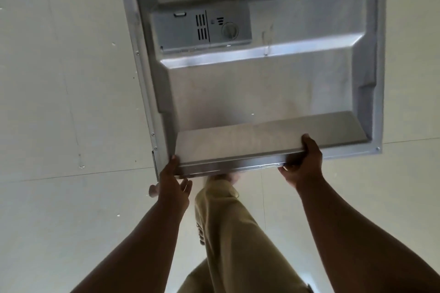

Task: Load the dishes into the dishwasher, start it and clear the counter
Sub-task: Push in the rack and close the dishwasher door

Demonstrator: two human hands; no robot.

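Observation:
The dishwasher door [262,93] hangs open below me, its steel inner face up, with the grey detergent dispenser [202,28] set in the upper part. My right hand [302,162] grips the door's near top edge, thumb on top and fingers curled underneath. At the left near corner of that edge my left hand [172,183] touches the door with straight fingers; the fingertips under the edge are hidden. No dishes or racks are in view.
Pale tiled floor [59,126] lies on both sides of the door. My leg in khaki trousers [228,226] stands just in front of the door's near edge, with one foot partly under it.

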